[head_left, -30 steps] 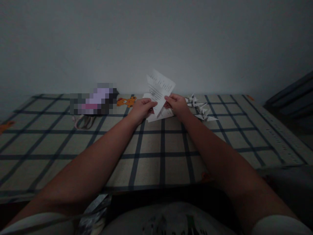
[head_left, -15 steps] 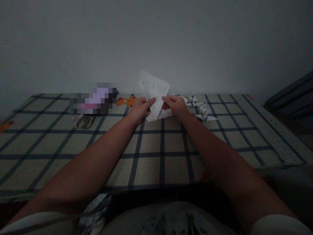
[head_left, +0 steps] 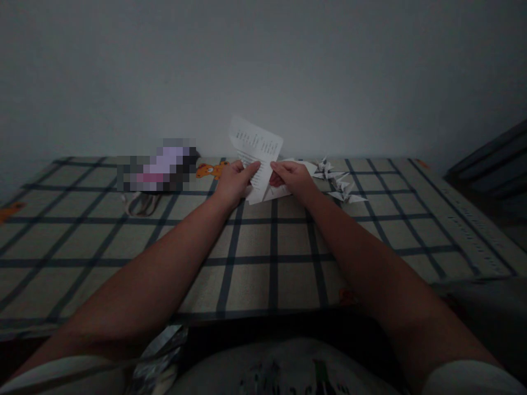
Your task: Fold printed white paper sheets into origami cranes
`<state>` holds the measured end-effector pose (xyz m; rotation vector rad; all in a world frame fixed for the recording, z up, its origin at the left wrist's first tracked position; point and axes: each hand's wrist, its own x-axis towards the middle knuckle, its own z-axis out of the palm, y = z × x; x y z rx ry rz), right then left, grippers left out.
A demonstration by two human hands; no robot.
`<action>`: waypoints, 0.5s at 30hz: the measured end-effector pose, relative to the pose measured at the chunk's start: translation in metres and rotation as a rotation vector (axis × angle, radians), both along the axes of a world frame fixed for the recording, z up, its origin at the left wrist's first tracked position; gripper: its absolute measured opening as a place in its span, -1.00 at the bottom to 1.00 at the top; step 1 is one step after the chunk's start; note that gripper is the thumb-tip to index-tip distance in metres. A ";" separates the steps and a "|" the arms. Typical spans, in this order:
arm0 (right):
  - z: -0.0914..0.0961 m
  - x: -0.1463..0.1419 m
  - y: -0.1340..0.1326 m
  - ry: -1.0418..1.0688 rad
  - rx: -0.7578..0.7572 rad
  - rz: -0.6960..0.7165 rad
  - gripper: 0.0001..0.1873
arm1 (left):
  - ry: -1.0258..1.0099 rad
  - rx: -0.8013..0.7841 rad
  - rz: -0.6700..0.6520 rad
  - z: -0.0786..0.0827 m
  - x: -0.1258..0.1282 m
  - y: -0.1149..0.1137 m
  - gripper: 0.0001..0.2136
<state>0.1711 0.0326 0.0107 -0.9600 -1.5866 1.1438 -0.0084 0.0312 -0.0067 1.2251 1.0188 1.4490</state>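
Note:
A printed sheet of paper (head_left: 259, 145) is held tilted above the far part of the table, between both hands. My left hand (head_left: 234, 180) pinches its left side, with the thumb lying on the printed face. At the right edge, my right hand (head_left: 291, 176) grips the same sheet between thumb and fingers. Another piece of white paper (head_left: 278, 192) lies beneath, partly covered by the hands. Several folded paper cranes (head_left: 341, 186) sit just right of my right hand.
A checked cloth with bear prints covers the table (head_left: 251, 274). Toward the back left lies a blurred-out purple and dark item (head_left: 168, 164) with a looped strap (head_left: 142, 204). A grey wall (head_left: 263, 66) rises behind the table. Dark slatted shapes (head_left: 489, 159) stand at right.
The sheet has shifted slightly left and its tilt differs a little. Both hands keep their hold, and my right hand has moved slightly left. The cranes and the purple item stay put.

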 end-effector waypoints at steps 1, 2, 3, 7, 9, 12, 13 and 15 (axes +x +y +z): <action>-0.001 0.001 0.000 -0.018 0.002 0.045 -0.52 | -0.012 0.011 0.009 0.000 0.000 0.001 -0.62; -0.002 0.001 0.000 -0.041 0.002 0.087 -0.54 | -0.025 0.015 0.017 0.000 -0.001 0.003 -0.61; -0.003 0.002 0.000 -0.063 0.004 0.113 -0.56 | -0.038 0.014 0.023 -0.001 -0.001 0.004 -0.61; -0.006 0.005 0.002 -0.133 0.065 0.098 -0.62 | -0.064 -0.015 0.036 0.002 0.001 0.002 -0.61; -0.005 0.006 0.002 -0.154 0.088 0.082 -0.63 | -0.051 -0.031 0.004 0.004 0.003 -0.001 -0.62; -0.001 0.006 -0.001 -0.160 0.083 0.077 -0.65 | -0.015 -0.045 -0.049 0.005 0.005 -0.005 -0.63; 0.000 0.006 -0.002 -0.156 0.086 0.077 -0.65 | -0.012 -0.040 -0.049 0.006 0.005 -0.006 -0.63; 0.000 0.006 -0.002 -0.145 0.098 0.084 -0.64 | -0.017 -0.015 -0.029 0.005 0.004 -0.006 -0.63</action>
